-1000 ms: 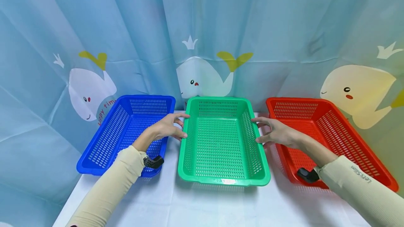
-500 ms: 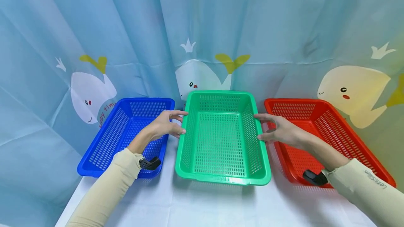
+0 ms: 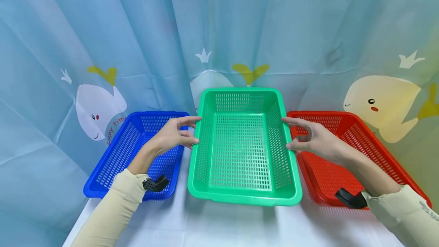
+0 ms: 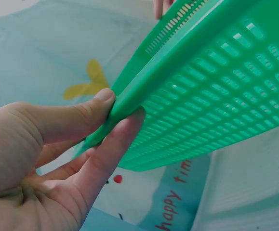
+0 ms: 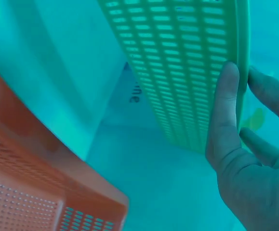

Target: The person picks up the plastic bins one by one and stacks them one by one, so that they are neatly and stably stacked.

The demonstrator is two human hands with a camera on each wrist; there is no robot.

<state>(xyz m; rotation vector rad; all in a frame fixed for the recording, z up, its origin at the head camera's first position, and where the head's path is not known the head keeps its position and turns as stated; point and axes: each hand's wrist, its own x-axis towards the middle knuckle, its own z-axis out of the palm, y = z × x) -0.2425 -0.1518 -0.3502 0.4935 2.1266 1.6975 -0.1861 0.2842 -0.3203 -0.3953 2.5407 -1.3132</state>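
— Since both hands are in view, what does each one hold?
— The left hand (image 3: 173,137) pinches the left rim of the green basket (image 3: 241,155), thumb on top and fingers (image 4: 111,144) underneath, as the left wrist view shows. The right hand (image 3: 317,141) does the same on the right rim, its fingers curled about the edge.

— Where does that basket sit?
— Between the two hands, in the middle of the row. Its far end is tilted up against the curtain; whether its near edge touches the white surface (image 3: 219,224) I cannot tell.

— How many baskets are there altogether?
— Three, one of each colour. A blue basket (image 3: 133,151) lies just to the left of the green one, under the left forearm, and a red basket (image 3: 346,163) lies just to the right, under the right forearm. All three are perforated and hold nothing.

— Anything on the arms?
— Two cream sleeves, and one black strap at each wrist, so two straps.

— And behind?
— A light blue curtain (image 3: 137,29) printed with whales: three show, one white at the left, one partly hidden behind the green basket, one yellow at the right.
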